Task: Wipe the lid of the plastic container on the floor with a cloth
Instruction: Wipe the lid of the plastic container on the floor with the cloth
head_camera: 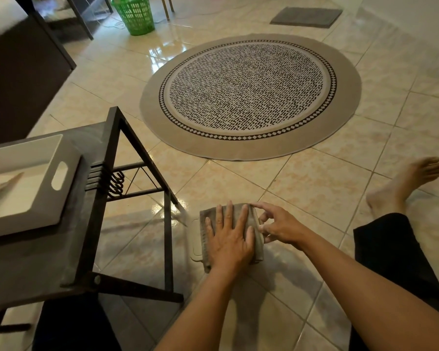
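1. Grey-brown terry cloth (254, 224), folded to a rough rectangle, lies over the lid (196, 239) of the plastic container on the tiled floor (314, 178), just right of the dark metal table (127, 173).
2. Long axis of the cloth runs away from the person, near edge toward the body, far edge toward the round rug (250, 97); it is tilted slightly to the left at the top.
3. Lid is pale cream; only a strip shows at the cloth's left edge, with a rounded corner and a moulded tab. Its long side appears to run the same way as the cloth. The container body is hidden.
4. Left hand (230, 236) lies flat on the cloth, palm down, fingers spread and pointing away from the person. It presses on the cloth and grasps nothing.
5. Right hand (280, 228) sits at the cloth's right edge, fingers curled. Index tip touches the far right corner; thumb and other fingers pinch the side fold of the cloth.
6. Cloth therefore lies under the left palm and to the left of the right hand's pinch.
7. A white tray (36, 178) with a slot handle rests on the table top.
8. A bare foot (406, 183) and a dark trouser leg (395, 249) extend at right; a green basket (134, 13) and a grey mat (307, 16) lie well beyond the rug.
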